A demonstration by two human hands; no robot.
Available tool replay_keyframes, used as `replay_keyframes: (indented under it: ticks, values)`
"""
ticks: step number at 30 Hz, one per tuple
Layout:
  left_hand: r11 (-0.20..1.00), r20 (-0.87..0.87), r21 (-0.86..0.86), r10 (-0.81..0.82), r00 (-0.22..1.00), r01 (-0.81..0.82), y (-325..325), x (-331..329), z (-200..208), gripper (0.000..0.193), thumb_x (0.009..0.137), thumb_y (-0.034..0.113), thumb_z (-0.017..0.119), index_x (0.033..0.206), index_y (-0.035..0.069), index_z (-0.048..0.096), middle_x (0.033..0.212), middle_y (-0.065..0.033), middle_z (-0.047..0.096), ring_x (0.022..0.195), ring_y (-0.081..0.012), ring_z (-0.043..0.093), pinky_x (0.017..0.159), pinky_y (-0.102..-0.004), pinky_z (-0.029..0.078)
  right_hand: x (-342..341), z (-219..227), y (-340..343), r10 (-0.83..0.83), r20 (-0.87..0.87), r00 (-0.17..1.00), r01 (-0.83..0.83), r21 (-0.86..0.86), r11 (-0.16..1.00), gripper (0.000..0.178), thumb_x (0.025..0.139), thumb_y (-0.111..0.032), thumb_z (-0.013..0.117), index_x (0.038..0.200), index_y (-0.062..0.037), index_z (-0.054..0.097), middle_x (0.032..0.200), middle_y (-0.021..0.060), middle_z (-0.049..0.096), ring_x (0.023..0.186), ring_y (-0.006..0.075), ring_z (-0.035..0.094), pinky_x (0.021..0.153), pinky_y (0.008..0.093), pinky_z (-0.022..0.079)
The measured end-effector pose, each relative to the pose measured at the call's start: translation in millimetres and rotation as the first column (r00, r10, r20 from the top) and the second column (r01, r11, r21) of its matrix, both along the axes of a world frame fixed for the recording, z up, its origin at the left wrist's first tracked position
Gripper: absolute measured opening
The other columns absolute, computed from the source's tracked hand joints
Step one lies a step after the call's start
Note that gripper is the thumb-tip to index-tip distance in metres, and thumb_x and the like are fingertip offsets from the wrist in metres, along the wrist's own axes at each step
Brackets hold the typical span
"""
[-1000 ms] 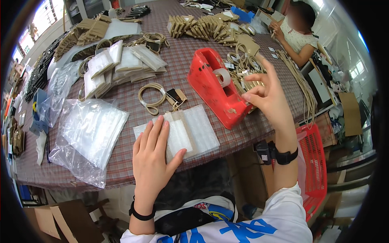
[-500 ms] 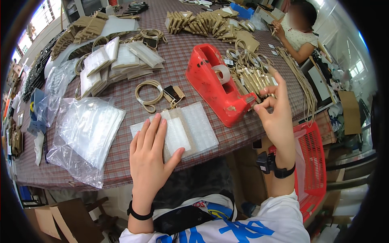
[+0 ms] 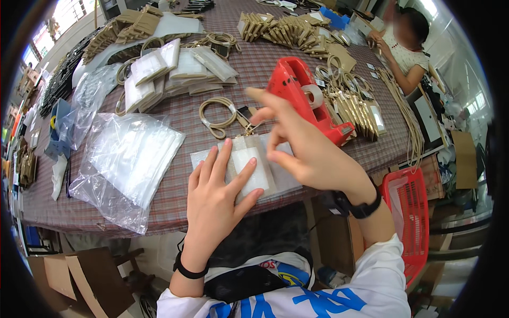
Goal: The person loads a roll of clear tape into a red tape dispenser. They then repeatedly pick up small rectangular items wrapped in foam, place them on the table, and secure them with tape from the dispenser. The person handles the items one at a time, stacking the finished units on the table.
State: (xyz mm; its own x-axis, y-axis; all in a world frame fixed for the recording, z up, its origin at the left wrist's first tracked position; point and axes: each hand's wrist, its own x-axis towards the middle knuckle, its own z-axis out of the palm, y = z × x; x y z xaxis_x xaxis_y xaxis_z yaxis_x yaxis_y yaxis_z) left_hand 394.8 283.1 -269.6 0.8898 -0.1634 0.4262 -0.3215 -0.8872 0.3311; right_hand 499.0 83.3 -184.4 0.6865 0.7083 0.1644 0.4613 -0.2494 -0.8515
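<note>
My left hand [image 3: 214,196] lies with fingers spread on a beige flat holder [image 3: 249,161], pressing it onto a translucent white packing sheet [image 3: 286,177]. A gold clasp and a coiled tan cord [image 3: 213,124] extend from the holder's far end. Over the sheet's right side is my right hand [image 3: 307,151], its thumb and a finger pinched together and the upper fingers stretched out. Whatever sits in that pinch is too small to make out. Just beyond stands a red tape dispenser [image 3: 286,79] with a roll of clear tape [image 3: 314,96].
Clear plastic bags [image 3: 132,156] lie left of my hands. Wrapped holders [image 3: 183,66] are piled behind them. More gold-edged holders [image 3: 352,114] stand right of the dispenser, near long tan cords [image 3: 403,106]. A red basket [image 3: 416,217] is beside the table; another person [image 3: 405,58] sits far right.
My right hand has moved left from the dispenser's cutting edge to above the packing sheet. My left hand stays on the holder, its fingers shifted slightly. The whole view has swung a little.
</note>
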Motion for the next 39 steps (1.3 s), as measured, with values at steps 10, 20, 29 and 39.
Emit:
replay_keyframes:
  ticks: [10,20,29,39]
  values:
    - [1.000,-0.020,-0.007,-0.005,1.000,0.005,2,-1,-4,0.049,0.091,0.048,0.078,0.131,0.021,0.076,0.162,-0.0245,0.049,0.146,-0.0424,0.051,0.116,-0.0528,0.041,30,-25,63,0.196,0.332,0.922,-0.010,-0.489,0.872,0.090,0.087,0.007,0.066,0.166,-0.0124,0.029,0.139,0.0290,0.056,0.108,0.0455,0.070,0.090,0.0505,0.058]
    - [0.998,0.009,-0.052,-0.020,1.000,0.021,1,-1,0,0.047,0.093,0.046,0.077,0.134,0.021,0.076,0.162,-0.0145,0.052,0.145,-0.0411,0.051,0.116,-0.0538,0.041,22,-4,62,0.051,0.642,0.765,0.447,-0.587,0.675,0.100,0.079,-0.017,0.088,0.163,-0.0130,0.035,0.126,0.0217,0.061,0.113,0.0413,0.068,0.083,0.0500,0.060]
    - [1.000,0.004,-0.013,-0.014,1.000,0.014,0,-3,0,0.050,0.095,0.046,0.075,0.140,0.024,0.073,0.159,-0.0070,0.057,0.144,-0.0374,0.052,0.118,-0.0536,0.041,14,5,20,-0.153,0.720,0.677,0.416,-0.203,0.887,0.085,0.079,-0.002,0.084,0.156,-0.0108,0.050,0.121,0.0163,0.070,0.120,0.0347,0.063,0.100,0.0462,0.054]
    - [0.996,-0.018,-0.068,0.052,0.998,-0.053,-4,-3,-4,0.097,0.085,0.050,0.084,0.160,0.003,0.047,0.156,-0.0109,0.060,0.142,-0.0355,0.056,0.117,-0.0526,0.041,-25,21,-10,-0.125,-0.110,0.986,0.132,0.057,0.990,0.070,0.092,0.008,0.071,0.157,-0.0036,0.046,0.096,0.0044,0.068,0.081,0.0078,0.063,0.073,0.0215,0.048]
